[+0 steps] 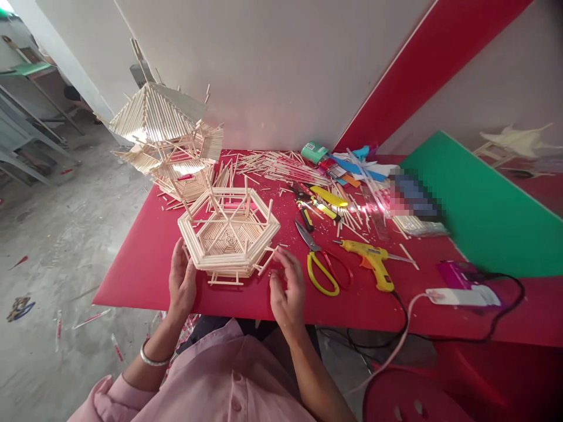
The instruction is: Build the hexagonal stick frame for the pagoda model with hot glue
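Currently, a hexagonal stick frame (229, 259) is sitting near the front edge of the red tabletop (141, 275), between the person's two hands. The left hand (182, 278) is cupping the frame's left side, its thumb showing in front; whether it is gripping or merely resting there, I cannot tell. The right hand (289, 284) is holding its thumb and fingers apart, the upper fingertips lying right by a small stick railing (267, 262) at the frame's right side. Another short railing (226, 279) is running along the front, below the rim. Inside, the floor of the frame is showing rings of sticks narrowing toward the middle.

Behind and to the left, a taller stick pagoda (152, 114) is standing, its ribbed roof sloping from a peak. Loose sticks (281, 167) are spreading along the wall side. To the right of the frame, scissors (307, 236) with one yellow and one red handle are lying near a yellow glue gun (373, 258). Farther right, a green board (479, 205) is lying beyond a white power strip (461, 296).
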`<state>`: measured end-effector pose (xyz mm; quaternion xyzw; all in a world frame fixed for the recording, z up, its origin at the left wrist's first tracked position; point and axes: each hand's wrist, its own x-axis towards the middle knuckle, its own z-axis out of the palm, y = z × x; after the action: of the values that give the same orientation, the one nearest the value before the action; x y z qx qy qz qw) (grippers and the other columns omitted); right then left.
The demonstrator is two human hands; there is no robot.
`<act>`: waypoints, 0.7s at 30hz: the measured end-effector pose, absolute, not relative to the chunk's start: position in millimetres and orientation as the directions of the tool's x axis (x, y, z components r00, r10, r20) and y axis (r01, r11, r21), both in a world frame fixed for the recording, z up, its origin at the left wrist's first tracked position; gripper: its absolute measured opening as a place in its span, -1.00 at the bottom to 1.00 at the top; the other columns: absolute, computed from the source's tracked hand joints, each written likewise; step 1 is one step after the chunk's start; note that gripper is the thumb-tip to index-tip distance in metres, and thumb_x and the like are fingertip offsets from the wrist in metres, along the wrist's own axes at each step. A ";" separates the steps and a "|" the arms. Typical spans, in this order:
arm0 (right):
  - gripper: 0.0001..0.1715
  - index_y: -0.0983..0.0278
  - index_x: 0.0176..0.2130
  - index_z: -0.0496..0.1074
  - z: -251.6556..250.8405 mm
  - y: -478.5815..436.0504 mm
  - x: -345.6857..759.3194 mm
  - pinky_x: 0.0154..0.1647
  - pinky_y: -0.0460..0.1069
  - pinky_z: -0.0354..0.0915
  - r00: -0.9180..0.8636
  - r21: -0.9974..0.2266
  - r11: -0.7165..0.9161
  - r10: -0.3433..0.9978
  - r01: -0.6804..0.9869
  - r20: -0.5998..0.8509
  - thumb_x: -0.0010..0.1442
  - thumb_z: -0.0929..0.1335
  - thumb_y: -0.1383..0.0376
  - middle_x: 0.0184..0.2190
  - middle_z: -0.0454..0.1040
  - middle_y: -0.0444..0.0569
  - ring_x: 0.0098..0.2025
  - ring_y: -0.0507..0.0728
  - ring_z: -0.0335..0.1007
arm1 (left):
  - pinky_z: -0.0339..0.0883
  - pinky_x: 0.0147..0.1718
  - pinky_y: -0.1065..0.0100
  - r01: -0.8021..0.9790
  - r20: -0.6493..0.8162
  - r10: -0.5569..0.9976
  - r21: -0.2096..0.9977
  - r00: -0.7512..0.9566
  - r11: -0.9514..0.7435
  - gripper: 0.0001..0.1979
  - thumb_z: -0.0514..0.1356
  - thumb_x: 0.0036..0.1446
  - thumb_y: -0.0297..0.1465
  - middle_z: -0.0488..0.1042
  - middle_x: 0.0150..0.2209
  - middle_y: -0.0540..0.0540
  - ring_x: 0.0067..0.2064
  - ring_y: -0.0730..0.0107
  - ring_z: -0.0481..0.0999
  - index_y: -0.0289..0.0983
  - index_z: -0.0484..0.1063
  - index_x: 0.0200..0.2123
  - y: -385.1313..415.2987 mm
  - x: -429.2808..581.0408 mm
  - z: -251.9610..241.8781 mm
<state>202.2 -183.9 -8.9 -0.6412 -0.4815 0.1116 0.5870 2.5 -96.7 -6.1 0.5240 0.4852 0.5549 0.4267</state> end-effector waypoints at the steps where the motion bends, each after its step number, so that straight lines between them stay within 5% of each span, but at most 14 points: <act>1: -0.41 0.10 0.18 0.37 -10.7 -183.3 201.4 -0.01 0.08 0.45 0.518 -0.865 0.155 0.746 0.476 0.418 0.22 0.22 0.47 0.14 0.38 0.06 0.17 0.18 0.35 | 0.09 0.33 0.13 0.038 0.175 0.980 0.984 -0.097 -0.172 -0.34 0.26 0.19 -0.14 0.26 0.33 -0.19 0.36 0.01 0.19 -0.17 0.22 0.31 -97.0 2.6 -7.3; 8: -0.38 0.15 0.24 0.27 -28.7 -179.1 194.6 -0.16 0.04 0.49 0.600 -0.908 0.122 0.714 0.400 0.361 0.23 0.22 0.43 0.08 0.37 0.13 -0.01 0.14 0.43 | 0.14 0.30 0.14 0.130 0.172 0.968 0.980 -0.183 -0.149 -0.45 0.11 0.29 -0.07 0.32 0.30 -0.13 0.32 0.08 0.27 -0.13 0.28 0.28 -95.4 0.4 -10.4; 13: -0.32 0.16 0.27 0.27 -33.8 -178.3 197.5 -0.18 0.00 0.49 0.548 -0.877 0.131 0.735 0.463 0.399 0.19 0.21 0.46 0.07 0.44 0.11 0.04 0.15 0.44 | 0.22 0.23 0.15 0.118 0.202 0.968 0.976 -0.148 -0.185 -0.48 0.02 0.34 -0.05 0.41 0.23 -0.15 0.24 0.11 0.37 -0.17 0.35 0.23 -94.9 -2.0 -12.2; 21: -0.18 0.15 0.35 0.16 -35.6 -177.4 199.5 0.03 0.05 0.44 0.496 -0.820 0.122 0.743 0.560 0.450 0.13 0.21 0.50 0.14 0.46 0.08 0.10 0.14 0.46 | 0.17 0.26 0.10 0.077 0.240 0.965 0.970 -0.109 -0.232 -0.54 0.04 0.34 -0.08 0.43 0.20 -0.16 0.25 0.13 0.37 -0.16 0.40 0.17 -93.0 -5.1 -19.3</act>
<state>199.5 -177.4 -35.6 -0.6574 -0.4954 0.0815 0.5619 -5.1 -93.0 -19.3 0.5411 0.4810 0.5685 0.3906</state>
